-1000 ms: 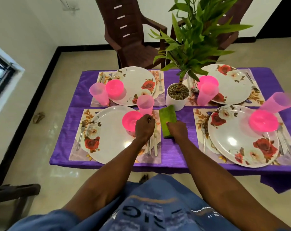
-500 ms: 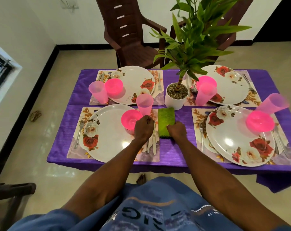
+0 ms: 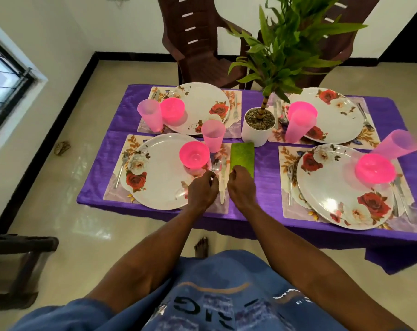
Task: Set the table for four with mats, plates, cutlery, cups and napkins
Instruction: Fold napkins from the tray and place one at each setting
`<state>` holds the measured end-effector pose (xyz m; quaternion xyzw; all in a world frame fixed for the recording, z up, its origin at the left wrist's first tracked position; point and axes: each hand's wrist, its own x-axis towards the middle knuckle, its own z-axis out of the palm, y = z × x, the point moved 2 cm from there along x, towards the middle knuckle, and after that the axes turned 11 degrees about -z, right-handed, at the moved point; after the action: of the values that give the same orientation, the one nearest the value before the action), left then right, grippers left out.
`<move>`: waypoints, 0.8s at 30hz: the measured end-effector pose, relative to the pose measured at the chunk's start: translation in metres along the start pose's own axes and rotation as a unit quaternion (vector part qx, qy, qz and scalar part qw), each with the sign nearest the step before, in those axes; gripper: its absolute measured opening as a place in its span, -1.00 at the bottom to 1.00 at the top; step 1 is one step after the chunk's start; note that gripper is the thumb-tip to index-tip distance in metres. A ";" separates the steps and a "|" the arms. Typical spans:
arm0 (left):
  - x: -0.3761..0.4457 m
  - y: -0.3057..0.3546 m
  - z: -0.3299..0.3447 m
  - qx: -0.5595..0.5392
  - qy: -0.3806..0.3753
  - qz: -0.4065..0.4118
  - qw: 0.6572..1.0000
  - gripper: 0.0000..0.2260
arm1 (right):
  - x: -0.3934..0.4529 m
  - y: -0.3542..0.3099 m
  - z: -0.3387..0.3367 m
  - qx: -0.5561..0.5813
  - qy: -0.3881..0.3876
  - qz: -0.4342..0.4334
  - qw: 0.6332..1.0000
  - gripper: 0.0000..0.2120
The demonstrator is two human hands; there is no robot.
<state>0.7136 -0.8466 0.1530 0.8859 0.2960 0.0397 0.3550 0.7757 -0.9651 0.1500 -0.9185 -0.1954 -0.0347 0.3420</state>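
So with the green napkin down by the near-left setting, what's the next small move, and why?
Probably let go and fetch another napkin: the folded green napkin already lies flat on the purple tablecloth, with the right hand at its near end, and it is the only napkin in view.

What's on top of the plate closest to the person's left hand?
A bright pink bowl sits on the near-left plate, by its far right edge. The left hand covers part of the rim nearest the cutlery, so whatever lies under it cannot be seen.
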 end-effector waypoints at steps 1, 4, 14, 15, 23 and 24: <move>-0.006 -0.007 -0.001 0.007 -0.001 -0.009 1.000 -0.79 | -0.006 -0.004 0.003 0.003 -0.016 -0.011 1.000 -0.83; -0.026 -0.033 -0.009 0.027 0.018 -0.039 0.999 -0.79 | -0.027 -0.020 0.016 -0.010 -0.072 -0.048 0.996 -0.80; -0.068 -0.127 -0.053 0.065 0.060 -0.133 0.987 -0.79 | -0.070 -0.104 0.076 -0.044 -0.202 -0.199 0.958 -0.78; -0.070 -0.137 -0.059 0.063 0.064 -0.140 0.986 -0.79 | -0.072 -0.114 0.084 -0.047 -0.211 -0.214 0.953 -0.80; -0.073 -0.260 -0.144 0.100 0.089 -0.240 0.962 -0.75 | -0.086 -0.220 0.182 -0.054 -0.273 -0.306 0.911 -0.79; -0.073 -0.283 -0.160 0.104 0.088 -0.265 0.955 -0.73 | -0.089 -0.240 0.200 -0.055 -0.282 -0.325 0.901 -0.81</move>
<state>0.4685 -0.6285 0.0976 0.8008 0.5526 -0.0087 0.2308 0.5877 -0.7010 0.1275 -0.7927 -0.5689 0.1056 0.1916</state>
